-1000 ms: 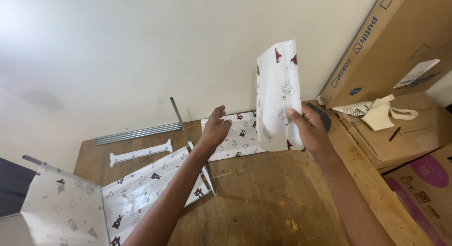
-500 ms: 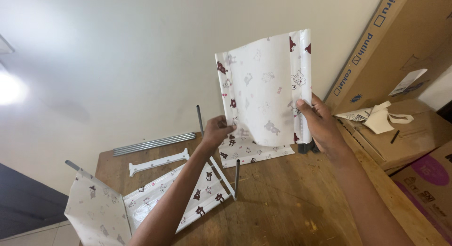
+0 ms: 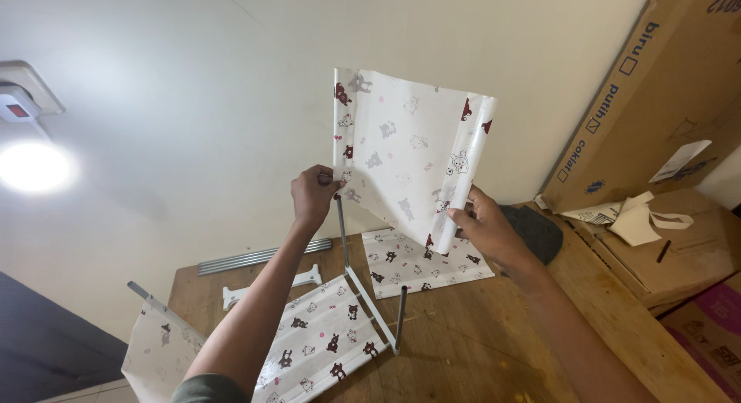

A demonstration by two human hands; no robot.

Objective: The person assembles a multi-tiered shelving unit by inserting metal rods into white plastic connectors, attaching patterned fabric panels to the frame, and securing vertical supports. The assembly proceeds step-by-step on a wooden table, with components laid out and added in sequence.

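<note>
White patterned fabric panel (image 3: 405, 152) held up in the air above a wooden table (image 3: 478, 345), left hand (image 3: 312, 196) closed on its left edge, right hand (image 3: 486, 229) gripping its rolled right edge, another patterned panel (image 3: 424, 262) flat on the table below, metal rod frame (image 3: 370, 303) beside it

Raised fabric panel (image 3: 405, 152) above flat panel (image 3: 424, 262) on table (image 3: 478, 349).

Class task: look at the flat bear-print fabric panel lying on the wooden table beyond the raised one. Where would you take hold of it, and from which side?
Grip the flat panel at its near right corner, coming from the right. It lies flat, so a thin edge must be pinched; that corner looks bare, while the raised panel, held by the left hand and right hand, overhangs its far part.
</note>
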